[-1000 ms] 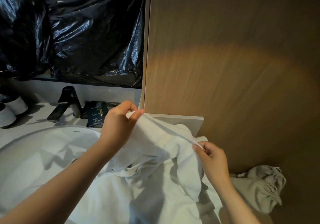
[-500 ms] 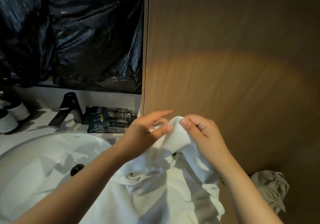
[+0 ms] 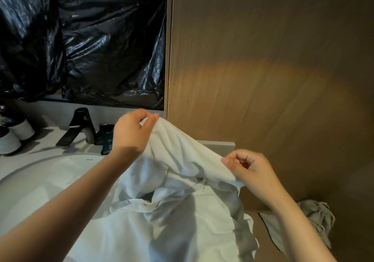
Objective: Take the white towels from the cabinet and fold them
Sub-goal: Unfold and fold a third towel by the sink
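1. Towel (image 3: 182,201): white, held up in front of you by one edge. That edge runs taut on a slope from upper left down to lower right. The rest hangs crumpled below it and lies bunched over the right side of the sink (image 3: 40,180) and the desk (image 3: 26,154) edge.
2. Your left hand (image 3: 129,134): raised, thumb and fingers pinching the towel's upper end, close to the panel (image 3: 263,59) edge.
3. Your right hand (image 3: 249,170): lower, fingers curled in, pinching the towel's lower end between thumb and forefinger.
4. Hands are well apart, each clamped on the towel, with the stretched edge between them.
5. Behind the towel: a pale ledge (image 3: 218,143) juts out from the wood panel, between your two hands.
6. Lower right: a grey cloth (image 3: 315,221) lies crumpled against the panel, beside your right forearm, apart from the towel.
7. Left of your left hand: a dark packet (image 3: 107,140) stands just beside the black tap (image 3: 81,126) at the back of the sink.
8. Far left on the desk: two white cups (image 3: 12,140) with dark tops, side by side.
9. Above the tap: crinkled black plastic (image 3: 91,49) covers the wall.
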The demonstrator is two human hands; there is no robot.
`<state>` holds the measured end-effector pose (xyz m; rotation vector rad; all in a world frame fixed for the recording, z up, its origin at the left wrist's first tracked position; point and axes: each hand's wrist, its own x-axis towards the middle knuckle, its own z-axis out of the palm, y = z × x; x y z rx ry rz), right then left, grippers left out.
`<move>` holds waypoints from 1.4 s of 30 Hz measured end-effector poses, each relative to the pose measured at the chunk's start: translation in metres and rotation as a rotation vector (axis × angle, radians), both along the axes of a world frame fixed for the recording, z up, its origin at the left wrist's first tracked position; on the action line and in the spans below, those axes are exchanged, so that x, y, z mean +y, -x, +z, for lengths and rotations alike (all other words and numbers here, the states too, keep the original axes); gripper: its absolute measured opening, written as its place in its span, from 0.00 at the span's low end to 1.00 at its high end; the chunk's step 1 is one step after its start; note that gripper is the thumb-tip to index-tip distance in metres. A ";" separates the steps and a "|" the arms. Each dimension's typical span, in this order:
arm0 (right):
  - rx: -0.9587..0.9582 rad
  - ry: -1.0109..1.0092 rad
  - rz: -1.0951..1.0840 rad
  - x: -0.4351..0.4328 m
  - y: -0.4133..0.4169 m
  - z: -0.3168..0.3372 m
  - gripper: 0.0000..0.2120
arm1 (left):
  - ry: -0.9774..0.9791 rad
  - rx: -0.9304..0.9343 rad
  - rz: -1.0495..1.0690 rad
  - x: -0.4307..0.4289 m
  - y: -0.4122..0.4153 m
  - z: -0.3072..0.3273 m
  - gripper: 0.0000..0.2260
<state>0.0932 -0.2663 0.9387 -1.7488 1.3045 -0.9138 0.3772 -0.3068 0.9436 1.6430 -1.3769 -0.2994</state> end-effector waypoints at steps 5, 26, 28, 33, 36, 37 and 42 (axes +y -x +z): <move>-0.031 0.269 -0.116 0.002 -0.005 0.015 0.10 | -0.066 -0.199 -0.090 0.011 0.005 -0.006 0.07; 0.039 0.330 0.012 -0.005 -0.017 0.039 0.08 | 0.028 0.245 -0.586 0.033 0.054 0.022 0.07; 0.056 0.302 -0.002 -0.006 -0.012 0.034 0.08 | 0.054 0.243 -0.509 0.029 0.047 0.023 0.08; 0.125 0.282 -0.030 -0.009 0.003 0.029 0.09 | 0.151 0.246 -0.279 0.014 0.028 0.037 0.10; 0.105 0.299 -0.050 -0.012 0.008 0.033 0.10 | 0.207 0.236 -0.232 0.009 0.023 0.058 0.09; 0.095 0.320 -0.068 -0.014 0.008 0.036 0.11 | 0.232 0.219 -0.220 0.007 0.022 0.067 0.08; 0.033 0.491 -0.126 -0.027 0.005 0.067 0.11 | 0.363 0.144 -0.154 -0.001 0.025 0.103 0.08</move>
